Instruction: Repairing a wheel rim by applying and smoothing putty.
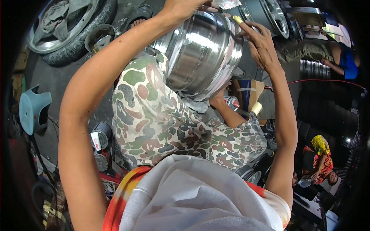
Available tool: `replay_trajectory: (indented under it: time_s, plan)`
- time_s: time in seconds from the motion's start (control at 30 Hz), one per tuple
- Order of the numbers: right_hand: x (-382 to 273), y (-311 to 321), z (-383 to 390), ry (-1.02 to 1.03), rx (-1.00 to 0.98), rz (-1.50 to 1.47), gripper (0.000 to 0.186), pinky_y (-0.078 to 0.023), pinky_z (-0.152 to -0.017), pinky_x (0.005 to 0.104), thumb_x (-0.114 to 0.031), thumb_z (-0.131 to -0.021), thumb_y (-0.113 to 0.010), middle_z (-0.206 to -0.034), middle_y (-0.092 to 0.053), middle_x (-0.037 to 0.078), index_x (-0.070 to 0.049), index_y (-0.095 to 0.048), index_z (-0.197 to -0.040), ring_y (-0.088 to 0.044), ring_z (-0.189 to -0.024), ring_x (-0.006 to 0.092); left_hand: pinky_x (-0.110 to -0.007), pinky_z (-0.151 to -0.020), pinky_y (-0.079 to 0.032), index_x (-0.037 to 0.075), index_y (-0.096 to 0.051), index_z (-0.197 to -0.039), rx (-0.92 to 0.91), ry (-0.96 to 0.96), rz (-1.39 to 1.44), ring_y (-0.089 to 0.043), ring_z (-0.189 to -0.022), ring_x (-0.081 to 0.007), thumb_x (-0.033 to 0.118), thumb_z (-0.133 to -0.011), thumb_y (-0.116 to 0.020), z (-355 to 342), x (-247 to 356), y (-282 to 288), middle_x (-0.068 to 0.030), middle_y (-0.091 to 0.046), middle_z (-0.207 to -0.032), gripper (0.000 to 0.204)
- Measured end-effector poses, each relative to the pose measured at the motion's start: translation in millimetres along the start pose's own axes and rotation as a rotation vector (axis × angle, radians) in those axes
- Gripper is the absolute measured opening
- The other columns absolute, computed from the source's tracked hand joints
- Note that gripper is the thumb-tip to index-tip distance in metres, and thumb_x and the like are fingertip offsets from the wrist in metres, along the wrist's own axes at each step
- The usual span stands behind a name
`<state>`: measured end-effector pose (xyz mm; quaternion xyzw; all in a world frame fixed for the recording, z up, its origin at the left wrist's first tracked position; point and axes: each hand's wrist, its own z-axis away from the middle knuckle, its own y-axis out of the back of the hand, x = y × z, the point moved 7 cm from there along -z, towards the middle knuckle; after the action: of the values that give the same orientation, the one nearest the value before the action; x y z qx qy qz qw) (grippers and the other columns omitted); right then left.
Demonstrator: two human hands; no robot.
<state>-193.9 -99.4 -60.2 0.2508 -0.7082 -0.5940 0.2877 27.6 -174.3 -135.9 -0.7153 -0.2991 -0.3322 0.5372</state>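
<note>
A shiny metal wheel rim [200, 50] leans between my legs, with pale grey smears along its right edge. My right hand [262, 48] is at the rim's upper right edge, its fingertips pinching a small yellow piece [237, 19], perhaps a spreader. Over the rim's top, my left hand [185, 5] is partly cut off by the frame. Its curled fingers meet a crumpled clear plastic piece [228, 4] that they seem to hold. A grey cloth [196, 105] lies under the rim's lower edge, against my camouflage trousers [154, 111].
A tyre with a wheel [73, 46] and a metal bucket [101, 36] are at upper left. Another rim [266, 17] stands beyond my right hand. A cardboard box [248, 94] sits right of my knee, a blue stool [34, 109] at left. Other people [320, 158] sit at right; a red hose [323, 80] crosses there.
</note>
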Motion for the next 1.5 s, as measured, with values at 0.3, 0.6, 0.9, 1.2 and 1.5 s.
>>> replay_trajectory:
  time_s: [0.3, 0.6, 0.9, 1.2, 1.5]
  plan:
    - [19, -17, -21, 0.040, 0.020, 0.068, 0.068, -0.036, -0.113, 0.0421, -0.002, -0.092, -0.061, -0.122, -0.073, 0.003, -0.028, -0.049, -0.154, -0.054, -0.131, 0.0251, -0.033, -0.070, -0.064, -0.004, -0.063, -0.104, 0.030, -0.006, 0.009, -0.075, -0.077, -0.0226, 0.007, -0.094, -0.070, 1, 1, -1, -0.0130, -0.071, -0.091, 0.017]
    - [-3, -6, 5, -0.023, 0.031, -0.036, 0.067, -0.037, -0.113, 0.0443, 0.007, -0.086, -0.056, -0.122, -0.068, 0.011, -0.017, -0.056, -0.149, -0.052, -0.131, 0.0315, -0.030, -0.065, -0.062, -0.004, -0.063, -0.105, 0.042, 0.011, -0.016, -0.075, -0.076, -0.0222, 0.007, -0.093, -0.070, 0, 1, -3, -0.0130, -0.072, -0.090, 0.018]
    - [9, -16, -15, -0.031, 0.091, 0.055, 0.070, -0.034, -0.115, 0.0448, 0.003, -0.089, -0.058, -0.111, -0.073, 0.007, -0.018, -0.047, -0.155, -0.052, -0.132, 0.0293, -0.031, -0.068, -0.062, -0.005, -0.063, -0.104, 0.023, -0.046, -0.006, -0.074, -0.076, -0.0208, 0.006, -0.094, -0.070, -5, -2, -2, -0.0133, -0.072, -0.089, 0.016]
    - [-14, 0, 18, -0.206, 0.217, -0.181, 0.065, -0.042, -0.108, 0.0435, 0.000, -0.091, -0.054, -0.104, -0.074, 0.010, -0.016, -0.049, -0.154, -0.061, -0.117, 0.0291, -0.029, -0.067, -0.060, -0.003, -0.065, -0.100, 0.027, -0.054, -0.121, -0.072, -0.072, -0.0157, 0.007, -0.093, -0.070, -5, 0, -4, -0.0110, -0.072, -0.087, 0.013]
    - [-36, 38, -21, -0.084, 0.475, -0.424, 0.050, -0.044, -0.111, 0.0378, -0.003, -0.106, -0.044, -0.112, -0.076, 0.011, -0.007, -0.043, -0.155, -0.062, -0.124, 0.0209, -0.026, -0.064, -0.056, -0.004, -0.067, -0.099, -0.012, -0.045, -0.191, -0.069, -0.071, -0.0124, 0.006, -0.092, -0.071, -3, 0, -6, -0.0094, -0.073, -0.082, 0.013]
